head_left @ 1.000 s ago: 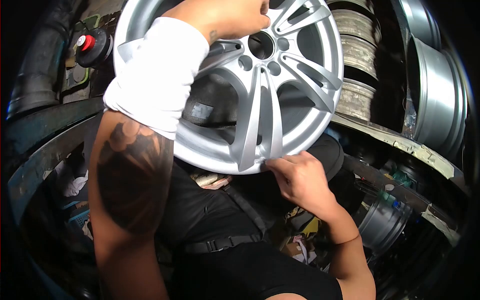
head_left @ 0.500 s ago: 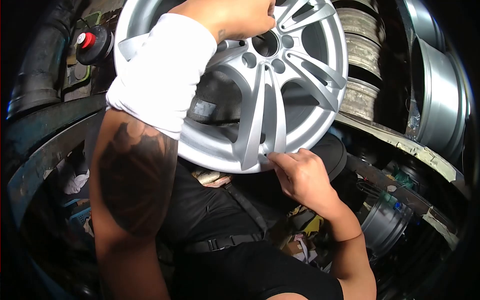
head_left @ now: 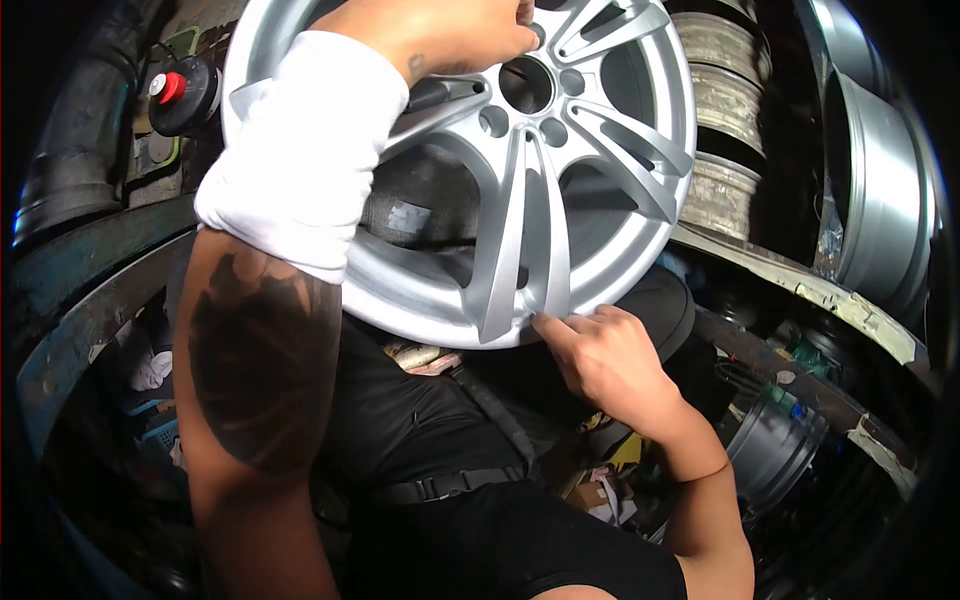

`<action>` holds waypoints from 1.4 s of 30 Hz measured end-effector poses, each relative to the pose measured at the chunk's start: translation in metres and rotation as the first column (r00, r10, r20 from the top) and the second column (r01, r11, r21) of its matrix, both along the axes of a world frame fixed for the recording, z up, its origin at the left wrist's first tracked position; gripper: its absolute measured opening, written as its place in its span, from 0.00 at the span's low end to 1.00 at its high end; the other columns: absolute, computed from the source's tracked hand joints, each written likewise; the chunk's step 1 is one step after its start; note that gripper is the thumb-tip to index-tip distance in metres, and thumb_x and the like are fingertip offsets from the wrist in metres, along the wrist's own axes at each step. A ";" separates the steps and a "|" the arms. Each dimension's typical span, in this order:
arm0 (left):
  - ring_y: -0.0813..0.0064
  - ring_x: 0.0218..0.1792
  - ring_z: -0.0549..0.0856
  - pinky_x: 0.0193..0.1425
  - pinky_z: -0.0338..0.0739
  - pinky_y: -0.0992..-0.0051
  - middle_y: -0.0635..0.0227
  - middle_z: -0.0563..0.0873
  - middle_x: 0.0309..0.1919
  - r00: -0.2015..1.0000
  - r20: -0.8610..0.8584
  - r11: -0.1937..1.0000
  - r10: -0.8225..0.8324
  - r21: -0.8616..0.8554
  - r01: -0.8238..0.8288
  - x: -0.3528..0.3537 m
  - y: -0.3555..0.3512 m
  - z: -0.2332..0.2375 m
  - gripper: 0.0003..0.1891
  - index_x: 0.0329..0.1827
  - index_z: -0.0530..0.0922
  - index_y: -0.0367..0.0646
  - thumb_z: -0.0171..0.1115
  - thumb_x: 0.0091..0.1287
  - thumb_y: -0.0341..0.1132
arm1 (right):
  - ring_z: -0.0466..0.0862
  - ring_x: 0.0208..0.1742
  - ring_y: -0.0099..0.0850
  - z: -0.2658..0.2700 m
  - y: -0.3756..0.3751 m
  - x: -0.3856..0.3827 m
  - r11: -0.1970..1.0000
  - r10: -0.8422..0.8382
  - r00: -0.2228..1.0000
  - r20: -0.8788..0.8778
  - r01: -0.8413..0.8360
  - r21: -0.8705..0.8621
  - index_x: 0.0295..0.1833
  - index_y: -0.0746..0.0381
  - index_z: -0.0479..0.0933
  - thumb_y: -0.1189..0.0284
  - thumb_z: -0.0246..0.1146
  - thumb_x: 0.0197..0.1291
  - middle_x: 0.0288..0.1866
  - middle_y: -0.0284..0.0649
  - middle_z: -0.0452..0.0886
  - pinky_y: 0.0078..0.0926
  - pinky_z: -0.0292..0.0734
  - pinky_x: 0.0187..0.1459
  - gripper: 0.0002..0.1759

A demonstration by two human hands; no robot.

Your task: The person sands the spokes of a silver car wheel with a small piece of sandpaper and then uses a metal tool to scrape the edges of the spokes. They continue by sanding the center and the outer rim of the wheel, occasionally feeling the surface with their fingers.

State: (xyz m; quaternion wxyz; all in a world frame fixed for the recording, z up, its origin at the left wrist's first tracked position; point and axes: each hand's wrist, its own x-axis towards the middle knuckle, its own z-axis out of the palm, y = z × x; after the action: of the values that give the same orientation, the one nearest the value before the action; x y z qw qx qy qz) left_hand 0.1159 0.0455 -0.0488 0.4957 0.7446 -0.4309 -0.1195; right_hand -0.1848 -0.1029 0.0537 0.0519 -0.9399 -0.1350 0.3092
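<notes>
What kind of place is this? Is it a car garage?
It's probably a workshop for car wheels. There's a big silver wheel rim up close, a row of worn rims beyond it, and a shiny rim on the right.

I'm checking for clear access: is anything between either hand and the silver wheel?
Nothing visible. The right hand meets the lower rim of the wheel at its fingertips; the left hand lies over the spokes beside the centre hole.
</notes>
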 end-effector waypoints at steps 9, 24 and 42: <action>0.60 0.52 0.92 0.60 0.84 0.63 0.55 0.93 0.47 1.000 0.024 0.999 0.009 0.034 -0.010 -0.002 0.002 0.005 0.11 0.55 0.88 0.40 0.66 0.78 0.36 | 0.81 0.26 0.39 0.041 0.009 0.007 0.988 -0.140 0.983 0.120 0.131 0.082 0.55 0.62 0.86 0.80 0.72 0.59 0.25 0.36 0.80 0.35 0.74 0.35 0.17; 0.60 0.52 0.91 0.61 0.84 0.62 0.55 0.93 0.48 1.000 0.022 0.999 0.011 0.042 -0.012 -0.005 0.004 0.013 0.12 0.55 0.88 0.41 0.66 0.79 0.38 | 0.86 0.33 0.45 -0.006 0.011 -0.006 0.965 -0.240 0.956 0.166 0.216 0.151 0.50 0.62 0.87 0.78 0.70 0.61 0.30 0.41 0.83 0.41 0.79 0.41 0.11; 0.61 0.54 0.90 0.62 0.83 0.61 0.56 0.92 0.50 0.999 -0.021 0.968 0.033 0.248 -0.027 -0.009 0.009 0.053 0.12 0.56 0.88 0.43 0.66 0.80 0.42 | 0.91 0.30 0.42 -0.012 0.017 -0.010 0.679 -0.674 0.721 -0.159 0.690 0.251 0.55 0.65 0.90 0.76 0.70 0.73 0.35 0.49 0.91 0.34 0.83 0.34 0.10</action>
State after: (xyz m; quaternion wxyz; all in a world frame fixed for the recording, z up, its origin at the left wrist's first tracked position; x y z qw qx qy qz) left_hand 0.1070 0.0544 0.0042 0.4058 0.8055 -0.3951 -0.1741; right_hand -0.1950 -0.0859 0.0421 0.3055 -0.8951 0.1821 0.2690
